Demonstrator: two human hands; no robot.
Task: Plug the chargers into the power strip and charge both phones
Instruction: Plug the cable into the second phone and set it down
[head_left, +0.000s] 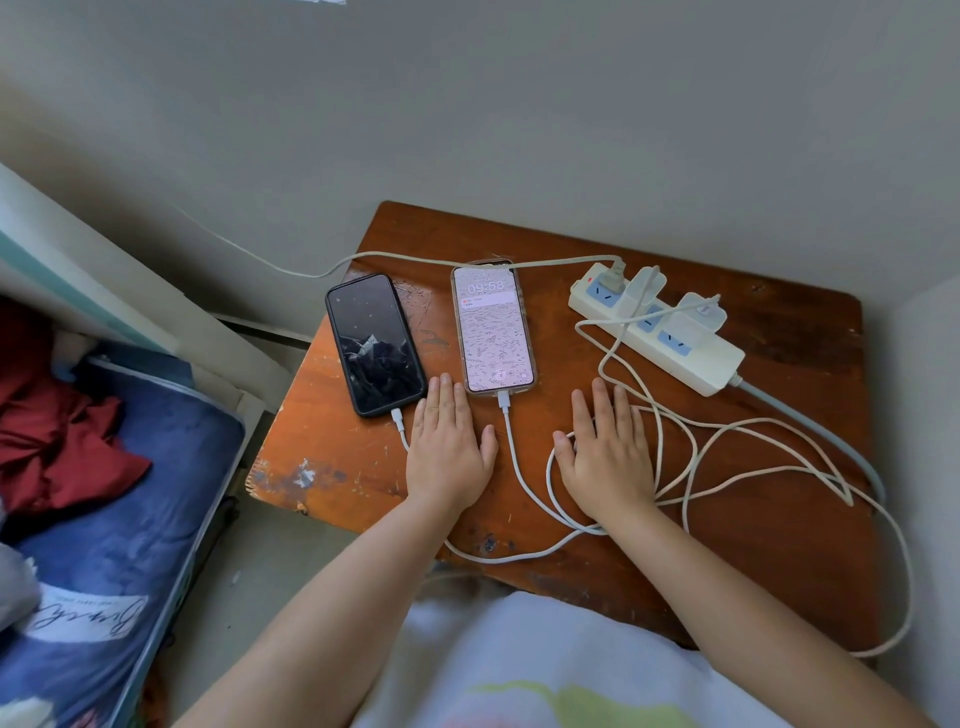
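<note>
On the worktop (753, 545) both hands lie flat, palms down, fingers spread and holding nothing. Left hand (451, 446) rests between the two phone ends, its fingers (445, 395) near the dark phone (375, 343) and the lit phone (492, 326). Right hand (608, 452) lies on loops of white cable (685, 467), its fingers (602, 402) pointing toward the strip (722, 371). Each phone has a white cable plugged into its near end. The dark phone's screen is black; the lit one shows 09:58. Beyond the right hand, the strip lies at an angle with two white chargers (641, 293) plugged in and a grey plug at its far end. Left of the worktop, a bed (104, 519) holds red cloth (57, 431).
</note>
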